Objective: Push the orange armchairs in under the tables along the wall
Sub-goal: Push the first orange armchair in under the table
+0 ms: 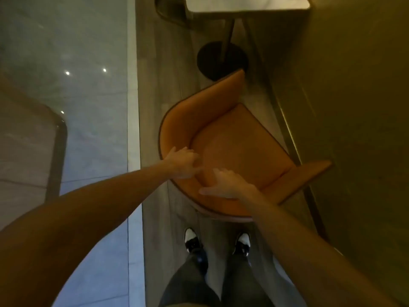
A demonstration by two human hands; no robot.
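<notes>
An orange armchair [234, 138] with a curved back stands on the wood floor right in front of my feet, turned at an angle with its seat facing up and to the right toward the wall. My left hand [182, 161] grips the top rim of the chair's curved back on its left side. My right hand [226, 183] rests over the rim a little further right, fingers curled on it. A white-topped table [247, 5] on a slim leg with a round black base [221, 60] stands beyond the chair, apart from it.
A dark olive wall [354, 107] runs along the right. Another chair's dark edge [168, 12] shows at the top left of the table. A glossy pale tiled floor [66, 52] lies left, with a dark-rimmed table corner [57, 134] at the left edge.
</notes>
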